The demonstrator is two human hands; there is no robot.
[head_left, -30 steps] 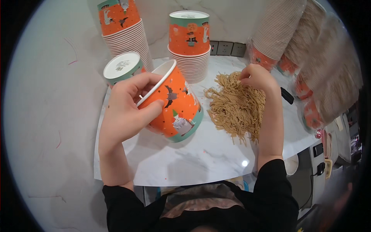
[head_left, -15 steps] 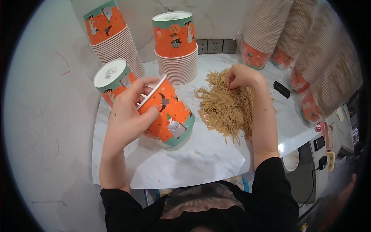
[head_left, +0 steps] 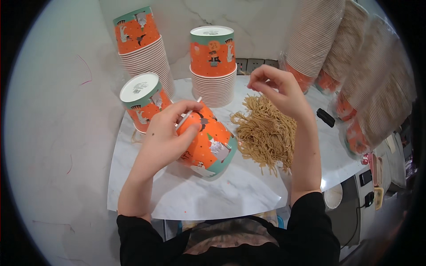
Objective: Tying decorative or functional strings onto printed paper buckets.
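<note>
An orange and teal paper cup (head_left: 205, 144) is gripped on its side by the left hand (head_left: 166, 135), with the fingers curled over its rim and its base pointed toward the right, just above the white marble table (head_left: 248, 195). The right hand (head_left: 277, 88) is raised over a heap of tan strings (head_left: 266, 133), its thumb and fingertips pressed together; what is pinched between them is too thin to be told. The heap is spread on the table just beside the held cup. An upturned cup (head_left: 143, 99) is seen just behind the left hand, touching the table. Two stacks of upturned cups are set at the back, one on the left (head_left: 143, 48) and one in the middle (head_left: 213, 66). Wrapped sleeves of cups (head_left: 350, 66) are leaned at the right, near a small black object (head_left: 325, 117)
</note>
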